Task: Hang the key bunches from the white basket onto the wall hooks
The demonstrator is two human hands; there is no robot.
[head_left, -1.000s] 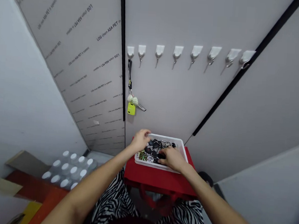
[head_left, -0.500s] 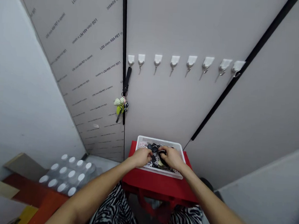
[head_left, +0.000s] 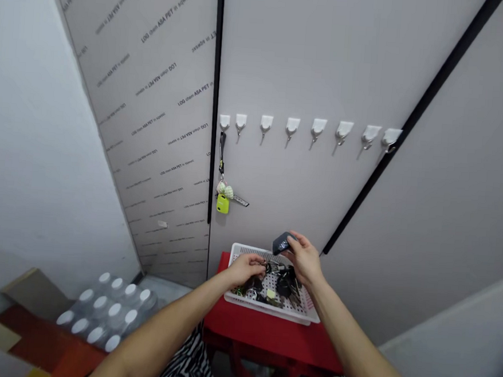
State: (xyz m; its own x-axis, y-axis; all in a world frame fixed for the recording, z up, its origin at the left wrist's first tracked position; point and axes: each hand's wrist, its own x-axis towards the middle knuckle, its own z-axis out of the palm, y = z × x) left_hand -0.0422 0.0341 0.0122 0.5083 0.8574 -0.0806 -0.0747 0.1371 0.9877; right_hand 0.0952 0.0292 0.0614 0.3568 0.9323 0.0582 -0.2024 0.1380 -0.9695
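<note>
My right hand (head_left: 304,258) is raised over the far rim of a white plastic basket (head_left: 247,249), closed on a dark car key fob (head_left: 281,243) with its flat side showing. Over the basket's left part, my left hand (head_left: 246,268) has its fingers curled together on some keys (head_left: 268,266); exactly which ones is hard to see. Several bunches of keys lie in the basket, with a round black piece (head_left: 285,286) and a small yellowish piece (head_left: 271,294) among them.
The basket sits on a red bag (head_left: 259,330). A row of white hooks (head_left: 292,125) runs along the grey panel; keys with a lime-green tag (head_left: 223,204) hang from the leftmost. White-capped bottles (head_left: 100,303) stand at lower left, beside the white wall (head_left: 61,198).
My right hand has risen from inside the basket with the key fob. My left hand stays low at the left side. The hanging keys have turned, and the view has shifted.
</note>
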